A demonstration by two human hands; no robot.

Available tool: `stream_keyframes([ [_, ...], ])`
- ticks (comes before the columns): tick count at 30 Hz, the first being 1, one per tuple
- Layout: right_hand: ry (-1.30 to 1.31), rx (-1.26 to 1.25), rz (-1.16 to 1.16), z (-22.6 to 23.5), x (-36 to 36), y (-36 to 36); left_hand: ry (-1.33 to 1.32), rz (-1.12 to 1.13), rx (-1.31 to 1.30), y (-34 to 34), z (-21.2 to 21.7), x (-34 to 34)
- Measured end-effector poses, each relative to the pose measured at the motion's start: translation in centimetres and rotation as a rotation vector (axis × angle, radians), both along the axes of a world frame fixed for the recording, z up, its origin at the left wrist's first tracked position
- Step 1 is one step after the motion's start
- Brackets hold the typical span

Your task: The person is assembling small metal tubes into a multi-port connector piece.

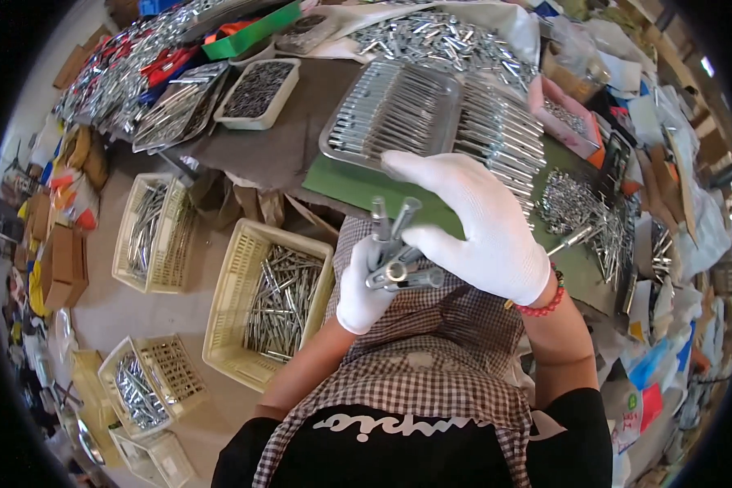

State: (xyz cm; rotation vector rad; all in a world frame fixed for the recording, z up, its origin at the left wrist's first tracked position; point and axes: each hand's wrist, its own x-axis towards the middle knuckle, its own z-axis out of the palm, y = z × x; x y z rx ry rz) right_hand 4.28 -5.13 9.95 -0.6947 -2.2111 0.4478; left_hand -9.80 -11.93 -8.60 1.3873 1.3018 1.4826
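My left hand (361,294), in a white glove, is closed around a bunch of several grey metal tubes (419,280) over my lap. Their ends point different ways, some up and some to the right. My right hand (484,220), also gloved in white, is open above the green front part of the table. Its thumb reaches close to the tubes, while its fingers stretch toward a metal tray (327,150). Inside that tray lie neat rows of metal rods (386,110). More rods with sleeves (500,134) lie lined up to the right of it.
Behind the tray spreads a heap of metal pieces (447,41). A cream tub of dark screws (258,88) stands left, a pink box (563,122) right. Small fasteners (569,203) are piled at the right. A yellow crate (224,325) of metal rods stands left of my lap.
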Motion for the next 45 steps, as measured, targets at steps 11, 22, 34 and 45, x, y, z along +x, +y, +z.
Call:
stream_keyframes([
  [11,-0.196,-0.088,0.178,-0.9,-0.7,1.1,0.094,-0.064,0.062,-0.4,1.0,-0.7],
  [22,-0.176,-0.163,0.235,-1.9,-0.8,2.0,0.152,-0.106,0.006,-0.5,1.8,-1.2],
  [34,-0.105,-0.424,0.155,-0.8,-1.0,1.2,0.142,-0.133,-0.027,-0.2,1.1,-1.8],
  [45,-0.148,-0.034,0.168,-0.8,-1.7,0.8,0.197,-0.065,-0.029,-0.4,2.1,-2.1],
])
